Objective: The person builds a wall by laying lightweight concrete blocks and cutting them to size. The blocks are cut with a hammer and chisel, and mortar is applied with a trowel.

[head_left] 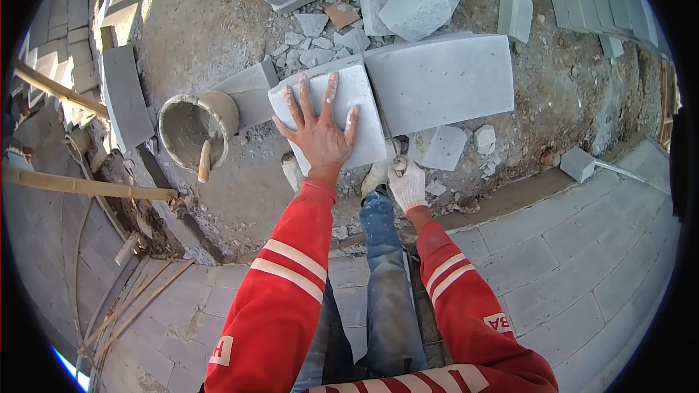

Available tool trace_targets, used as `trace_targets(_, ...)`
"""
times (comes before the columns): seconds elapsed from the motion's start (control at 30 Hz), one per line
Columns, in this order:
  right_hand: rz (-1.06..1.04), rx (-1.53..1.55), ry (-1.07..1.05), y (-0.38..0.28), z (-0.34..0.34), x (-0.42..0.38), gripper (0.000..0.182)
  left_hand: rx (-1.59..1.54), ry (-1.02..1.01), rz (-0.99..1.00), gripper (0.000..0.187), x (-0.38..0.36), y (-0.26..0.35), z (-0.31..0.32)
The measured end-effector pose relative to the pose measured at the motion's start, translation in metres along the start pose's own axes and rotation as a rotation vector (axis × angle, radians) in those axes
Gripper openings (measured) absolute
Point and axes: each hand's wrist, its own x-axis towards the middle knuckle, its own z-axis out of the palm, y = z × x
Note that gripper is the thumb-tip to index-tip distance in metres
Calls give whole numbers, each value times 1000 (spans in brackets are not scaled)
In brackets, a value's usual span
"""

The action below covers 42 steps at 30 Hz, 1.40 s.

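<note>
My left hand, bare and dusty, lies flat with fingers spread on a pale grey lightweight block. My right hand, in a white knit glove, is closed around the handle of a handsaw. Its thin blade shows edge-on in the narrow dark gap beside that block. Across the gap lies a longer grey block piece, its end towards the right. How deep the blade sits cannot be seen. My shoes are partly hidden under the near edge of the block.
A mortar bucket with a wooden-handled tool stands left. Broken block chunks and rubble lie beyond. Bamboo poles jut in from the left. A small grey block sits right, near the block wall.
</note>
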Motion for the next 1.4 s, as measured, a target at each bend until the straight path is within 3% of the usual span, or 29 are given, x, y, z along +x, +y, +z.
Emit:
trace_targets(0.03,-2,-93,-20,-1,3,-1,26,2,4,-6,66,1,-1,-1)
trace_targets(0.2,-32,191,67,-59,-27,-17,20,5,12,-15,67,0,0,1)
trace_targets(0.3,111,210,9,-39,-11,-8,18,14,18,-19,67,1,-2,1)
trace_targets(0.4,32,127,14,-5,17,0,18,9,19,-23,68,1,0,2)
trace_targets(0.5,9,96,36,-14,15,-10,21,8,11,-28,67,2,-2,1)
trace_targets(0.7,59,368,162,-43,-7,-10,17,8,6,-19,67,1,-2,0)
trace_targets(0.77,120,332,100,-10,14,-10,19,6,-5,-21,68,-3,0,-1)
trace_targets(0.83,31,-6,12,11,27,-2,23,-1,16,-16,68,1,-2,2)
trace_targets(1.0,33,230,25,-38,-12,-14,17,17,9,-22,70,0,-1,3)
trace_targets(1.1,-23,302,144,-32,-10,-10,18,19,-1,-15,70,0,-3,1)
trace_targets(1.13,67,415,156,-19,4,-10,19,24,-9,-20,70,0,-3,0)
trace_targets(1.27,36,52,-6,10,29,-1,20,23,15,-6,69,0,-3,4)
trace_targets(1.4,4,142,19,-28,0,-12,21,24,5,-12,67,0,-2,2)
